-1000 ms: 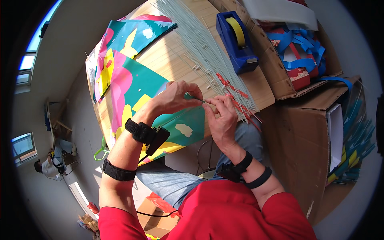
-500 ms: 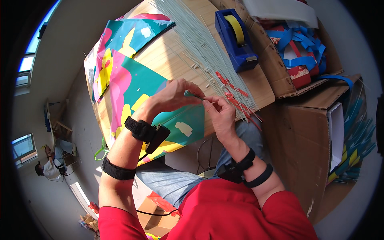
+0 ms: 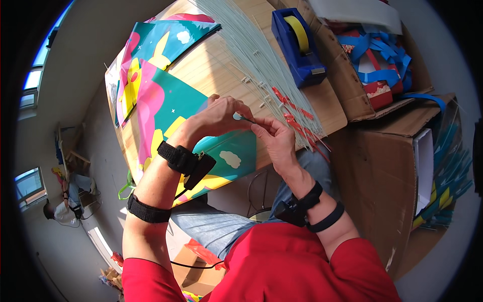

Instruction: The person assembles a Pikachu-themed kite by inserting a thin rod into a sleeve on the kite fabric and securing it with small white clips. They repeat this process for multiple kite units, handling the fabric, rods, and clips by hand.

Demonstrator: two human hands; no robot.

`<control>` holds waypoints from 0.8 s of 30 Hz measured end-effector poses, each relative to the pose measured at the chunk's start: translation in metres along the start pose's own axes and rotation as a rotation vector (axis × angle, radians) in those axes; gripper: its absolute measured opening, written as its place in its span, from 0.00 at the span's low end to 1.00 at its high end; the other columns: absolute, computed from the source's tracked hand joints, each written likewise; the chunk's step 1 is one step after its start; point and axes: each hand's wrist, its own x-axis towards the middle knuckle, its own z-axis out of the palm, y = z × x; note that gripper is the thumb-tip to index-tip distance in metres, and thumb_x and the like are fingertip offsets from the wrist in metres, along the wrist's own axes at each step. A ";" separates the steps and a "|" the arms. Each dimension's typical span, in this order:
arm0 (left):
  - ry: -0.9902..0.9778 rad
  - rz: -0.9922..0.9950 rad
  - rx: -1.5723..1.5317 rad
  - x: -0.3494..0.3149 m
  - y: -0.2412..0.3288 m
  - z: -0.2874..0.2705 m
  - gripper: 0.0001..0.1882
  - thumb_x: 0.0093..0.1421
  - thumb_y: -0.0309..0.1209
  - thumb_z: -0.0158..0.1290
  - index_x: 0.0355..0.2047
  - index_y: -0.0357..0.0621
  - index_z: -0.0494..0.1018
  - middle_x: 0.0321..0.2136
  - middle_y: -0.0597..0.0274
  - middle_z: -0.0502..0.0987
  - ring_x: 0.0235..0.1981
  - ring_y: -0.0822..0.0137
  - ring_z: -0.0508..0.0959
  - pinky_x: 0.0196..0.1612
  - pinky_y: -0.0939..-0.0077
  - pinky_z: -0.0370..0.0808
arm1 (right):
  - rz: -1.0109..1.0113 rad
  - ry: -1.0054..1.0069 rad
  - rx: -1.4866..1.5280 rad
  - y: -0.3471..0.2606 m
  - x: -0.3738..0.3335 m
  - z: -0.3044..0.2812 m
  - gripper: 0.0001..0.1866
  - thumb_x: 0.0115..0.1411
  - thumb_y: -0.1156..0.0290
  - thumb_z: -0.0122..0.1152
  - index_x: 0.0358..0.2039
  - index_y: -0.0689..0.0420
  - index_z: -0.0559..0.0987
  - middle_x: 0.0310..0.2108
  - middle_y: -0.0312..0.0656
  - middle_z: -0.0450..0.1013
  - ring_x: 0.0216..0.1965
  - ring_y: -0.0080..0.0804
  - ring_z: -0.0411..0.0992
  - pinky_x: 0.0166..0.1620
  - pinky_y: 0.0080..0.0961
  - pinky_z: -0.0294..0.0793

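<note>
My left hand (image 3: pixel 220 117) reaches over a glossy printed sheet (image 3: pixel 179 100) in teal, pink and yellow, its fingers curled and pinched at the sheet's upper right corner. Close against it, my right hand (image 3: pixel 276 138) pinches the same corner between thumb and forefinger. A small dark teal bit of it shows between the fingertips; the rest of the grip is hidden. The sheet's lower part hangs over the near edge of the wooden table (image 3: pixel 221 70). Beyond my hands lie many thin pale rods (image 3: pixel 251 60), some with red strips (image 3: pixel 297 123) near their ends.
A blue tape dispenser (image 3: pixel 302 55) with yellow tape stands right of the rods. More printed sheets (image 3: pixel 186 38) lie at the table's far left. Cardboard boxes (image 3: pixel 372 196) crowd the right, one holding blue ribbon (image 3: pixel 380 75). Another person (image 3: pixel 68 206) sits at the far left.
My fingertips have shifted slightly left and stay pinched together at the sheet's corner. Less of the teal corner shows between them. The person at the far left has raised something colourful.
</note>
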 end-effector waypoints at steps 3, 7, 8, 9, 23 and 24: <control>0.003 0.025 0.087 -0.003 0.000 -0.002 0.13 0.54 0.40 0.61 0.36 0.47 0.80 0.35 0.64 0.80 0.41 0.63 0.76 0.54 0.65 0.62 | -0.018 0.028 -0.111 0.003 0.003 -0.003 0.12 0.58 0.71 0.65 0.41 0.63 0.79 0.31 0.34 0.77 0.31 0.17 0.72 0.36 0.17 0.72; -0.080 -0.032 -0.047 -0.004 -0.003 -0.003 0.14 0.53 0.39 0.62 0.35 0.45 0.79 0.35 0.60 0.81 0.37 0.60 0.79 0.47 0.68 0.70 | -0.059 0.087 -0.103 0.002 0.007 -0.003 0.12 0.57 0.73 0.65 0.41 0.63 0.79 0.31 0.35 0.77 0.31 0.18 0.72 0.36 0.17 0.72; -0.059 -0.035 -0.064 -0.005 -0.003 -0.002 0.14 0.52 0.38 0.62 0.35 0.44 0.79 0.35 0.60 0.81 0.36 0.59 0.79 0.45 0.68 0.72 | -0.062 0.115 -0.092 0.001 0.007 -0.002 0.12 0.57 0.73 0.65 0.40 0.63 0.78 0.31 0.36 0.77 0.31 0.18 0.72 0.36 0.17 0.72; -0.033 -0.028 -0.077 -0.005 -0.003 -0.001 0.14 0.52 0.38 0.62 0.35 0.43 0.79 0.34 0.59 0.81 0.36 0.59 0.80 0.42 0.69 0.74 | -0.049 0.073 -0.079 0.000 0.007 -0.001 0.12 0.57 0.74 0.65 0.41 0.63 0.78 0.31 0.36 0.77 0.31 0.18 0.73 0.37 0.17 0.72; -0.021 -0.119 -0.278 -0.006 -0.007 0.001 0.14 0.52 0.42 0.62 0.34 0.47 0.79 0.29 0.62 0.80 0.35 0.63 0.77 0.49 0.66 0.65 | -0.275 0.162 -0.392 -0.020 0.010 -0.020 0.10 0.59 0.73 0.63 0.40 0.63 0.78 0.28 0.38 0.76 0.28 0.21 0.73 0.34 0.19 0.73; 0.019 -0.110 -0.279 -0.008 -0.008 0.004 0.13 0.52 0.39 0.62 0.34 0.45 0.79 0.28 0.61 0.80 0.34 0.62 0.78 0.44 0.68 0.69 | -0.365 0.221 -0.474 -0.026 0.011 -0.029 0.10 0.60 0.71 0.63 0.39 0.62 0.79 0.27 0.38 0.76 0.27 0.22 0.73 0.33 0.19 0.72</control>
